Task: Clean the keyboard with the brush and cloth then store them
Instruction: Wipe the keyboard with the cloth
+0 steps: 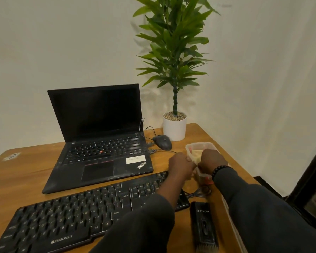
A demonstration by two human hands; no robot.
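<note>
A: Keyboard [77,218], black Zebronics, lies flat on the wooden surface [26,172], nearest the camera, running from lower left up toward the right. Its right end sits under the left forearm.

B: Brush?

A: Brush [204,227], black body, pale bristles pointing toward the camera, lies on the surface just right of the keyboard's right end, touched by neither hand.

B: Cloth?

A: Yellowish cloth [196,155] inside a clear plastic container [201,146], beyond the keyboard's right end.

B: Hands?

A: Both at the container. Left hand [180,166] curled against its left wall, fingers closed on the rim. Right hand [211,159] over the open top, fingers bent down at the cloth; a firm grasp on it cannot be told. Dark bead bracelet [220,170] on the right wrist, dark sleeves on both arms.

B: Surroundings?

A: Open ThinkPad laptop [98,136], screen dark, behind the keyboard. Wired mouse [162,142] to its right. White pot with a leafy plant [174,127] in the far corner. A coiled cable [199,192] lies between the container and the brush.
</note>
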